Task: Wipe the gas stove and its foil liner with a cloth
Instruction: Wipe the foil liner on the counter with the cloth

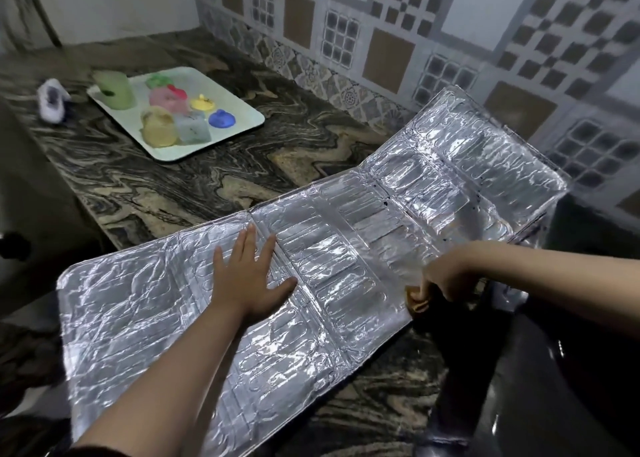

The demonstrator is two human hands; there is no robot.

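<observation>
— What's in the tray (242,124)?
— Small coloured plastic pieces: two green, one pink, two yellow, one blue, one pale.
— And the foil liner (346,248)?
— One sheet, spread over the marble counter (207,179). The left hand (249,276) presses it flat, fingers straight; the right hand (446,276) pinches a brown cloth (417,299) at its edge, beside the black stove (554,370).

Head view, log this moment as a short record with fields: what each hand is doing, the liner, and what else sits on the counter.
left hand: flat, fingers spread, pressing on the crinkled silver foil liner
right hand: fingers grip a small brown cloth at the liner's near edge
liner: unfolded across the dark marbled stone counter, far end raised
tray: pale rectangular tray holding colourful small containers
wall: patterned tiles
</observation>
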